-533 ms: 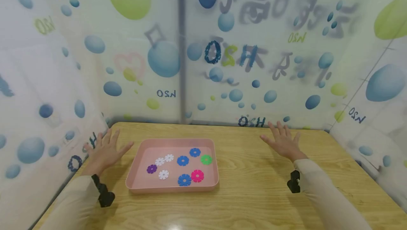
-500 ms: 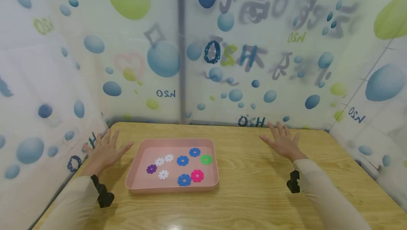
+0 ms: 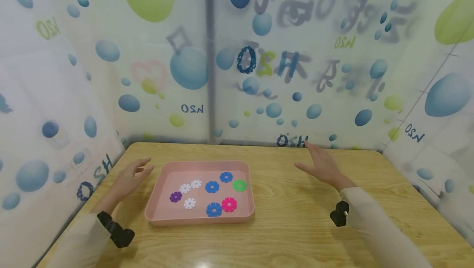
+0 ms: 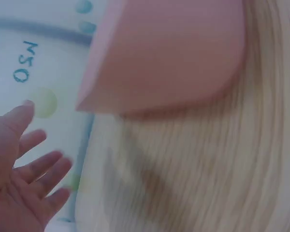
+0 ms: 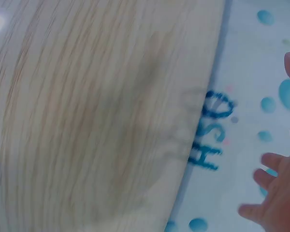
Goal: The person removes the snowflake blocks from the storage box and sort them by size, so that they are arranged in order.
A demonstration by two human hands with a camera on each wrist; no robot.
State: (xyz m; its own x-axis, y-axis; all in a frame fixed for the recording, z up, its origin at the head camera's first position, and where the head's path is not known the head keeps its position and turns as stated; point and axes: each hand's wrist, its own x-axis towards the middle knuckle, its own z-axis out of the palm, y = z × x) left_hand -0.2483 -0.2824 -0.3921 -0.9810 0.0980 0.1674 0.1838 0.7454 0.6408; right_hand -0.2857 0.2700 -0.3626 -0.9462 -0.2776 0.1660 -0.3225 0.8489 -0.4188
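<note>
A shallow pink tray [image 3: 200, 221] rests on the wooden table, left of the middle. Flat notched plastic discs lie in it: a purple disc [image 3: 175, 196], a green disc [image 3: 239, 185], a magenta disc [image 3: 229, 204], plus several white and blue ones. Just off the tray's left side is my left hand [image 3: 127, 181], holding nothing, its fingers slightly bent; the left wrist view shows its palm and spread fingers [image 4: 48, 174] beside the tray's outer wall [image 4: 169, 58]. Well to the right of the tray, my right hand [image 3: 324, 168] is raised above the table, fingers extended, nothing in it.
Light wood-grain table [image 3: 281, 235] under everything, its far edge against a wall panel [image 3: 259, 107] printed with blue and green dots and letters. Similar panels stand at left and right. A black wrist strap [image 3: 115, 230] sits on each forearm.
Both hands have turned from palm-down with spread fingers to more sideways. The left hand's fingers have drawn together and bent toward the tray. The tray and discs have not moved.
</note>
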